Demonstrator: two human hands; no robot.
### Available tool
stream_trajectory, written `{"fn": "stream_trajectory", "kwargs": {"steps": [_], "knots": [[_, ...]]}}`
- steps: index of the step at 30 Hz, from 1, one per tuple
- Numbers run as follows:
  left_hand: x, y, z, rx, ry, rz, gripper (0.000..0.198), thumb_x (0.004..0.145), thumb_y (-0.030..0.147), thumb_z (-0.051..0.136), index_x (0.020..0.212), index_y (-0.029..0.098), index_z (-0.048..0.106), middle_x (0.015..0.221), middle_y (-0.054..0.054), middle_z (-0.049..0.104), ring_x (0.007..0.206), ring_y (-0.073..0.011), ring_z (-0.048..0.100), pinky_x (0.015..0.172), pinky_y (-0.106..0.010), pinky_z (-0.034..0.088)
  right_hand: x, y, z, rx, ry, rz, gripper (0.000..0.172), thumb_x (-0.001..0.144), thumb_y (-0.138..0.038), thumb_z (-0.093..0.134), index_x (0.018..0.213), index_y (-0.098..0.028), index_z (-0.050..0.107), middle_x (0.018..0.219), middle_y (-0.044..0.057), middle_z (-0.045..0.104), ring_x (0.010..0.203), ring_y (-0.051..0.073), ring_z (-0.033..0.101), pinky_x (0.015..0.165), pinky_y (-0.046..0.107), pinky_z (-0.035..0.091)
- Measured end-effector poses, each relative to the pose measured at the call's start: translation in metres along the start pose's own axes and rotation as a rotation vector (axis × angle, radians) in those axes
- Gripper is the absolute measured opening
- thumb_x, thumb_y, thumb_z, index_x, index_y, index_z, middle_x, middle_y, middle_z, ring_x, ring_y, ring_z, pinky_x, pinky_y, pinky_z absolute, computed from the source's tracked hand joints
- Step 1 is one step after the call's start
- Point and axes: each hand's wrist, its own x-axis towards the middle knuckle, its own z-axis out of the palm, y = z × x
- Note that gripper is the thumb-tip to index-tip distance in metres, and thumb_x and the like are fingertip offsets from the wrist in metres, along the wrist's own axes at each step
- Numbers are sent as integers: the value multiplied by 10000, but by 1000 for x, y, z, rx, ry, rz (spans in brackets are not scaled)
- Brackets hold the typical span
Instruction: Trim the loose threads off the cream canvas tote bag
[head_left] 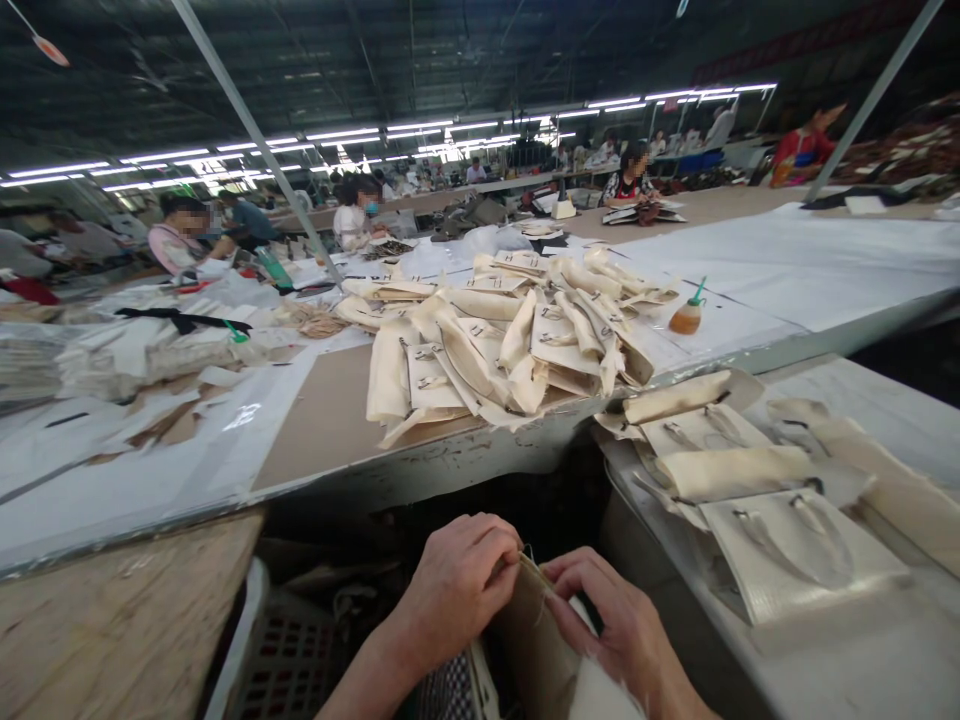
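Note:
My left hand and my right hand meet low in the view, both closed on a beige fabric piece held between them. The left fingers curl over its top edge; the right fingers pinch it from the other side. A thin thread end sticks up from the edge. Ahead on the long table lies a heap of cream bag pieces. More cream pieces with handles are stacked on the bench to my right.
An orange glue bottle with a green cap stands by the heap. Paper and fabric scraps cover the left of the table. A plastic crate sits below. Several people work at far tables.

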Motion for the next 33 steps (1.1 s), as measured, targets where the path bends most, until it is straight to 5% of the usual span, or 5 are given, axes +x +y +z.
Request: {"fn": "stream_trajectory", "kwargs": {"steps": [10, 16, 24, 29, 33], "knots": [[-4, -2, 4, 0, 8, -23, 150, 855, 80, 512, 761, 197, 507, 833, -4, 670, 748, -157, 591, 706, -276, 437, 1, -4, -1, 61, -14, 48, 166, 959, -225, 498, 801, -217, 548, 893, 29, 656, 778, 147, 665, 674, 237, 533], [2, 2, -2, -199, -84, -224, 146, 781, 60, 524, 757, 203, 521, 751, 26, 618, 695, -135, 555, 659, -234, 424, -1, -9, -1, 111, -26, 95, 141, 919, -202, 535, 779, -218, 548, 905, 30, 658, 803, 157, 660, 700, 250, 514], [17, 3, -13, -222, -359, -168, 229, 847, 124, 511, 918, 214, 709, 956, -10, 637, 923, -170, 589, 808, -235, 449, 11, -20, -35, 607, -10, 590, 353, 819, -401, 724, 803, -229, 417, 1010, 42, 649, 854, 198, 682, 768, 321, 526], [18, 3, -9, -98, -393, -143, 230, 923, 192, 490, 986, 259, 701, 1113, 8, 661, 1047, -179, 590, 856, -239, 444, 17, -61, -77, 333, -373, 408, 296, 1030, -422, 395, 1091, -267, 640, 1128, 36, 689, 1068, 202, 622, 925, 324, 464], [16, 4, -9, -31, -426, -180, 235, 964, 244, 450, 1003, 281, 679, 958, 34, 733, 876, -168, 662, 746, -250, 439, -2, -73, -70, -53, -533, -80, 330, 1042, -327, 367, 895, -219, 642, 808, 10, 717, 749, 165, 658, 765, 298, 484]]}}
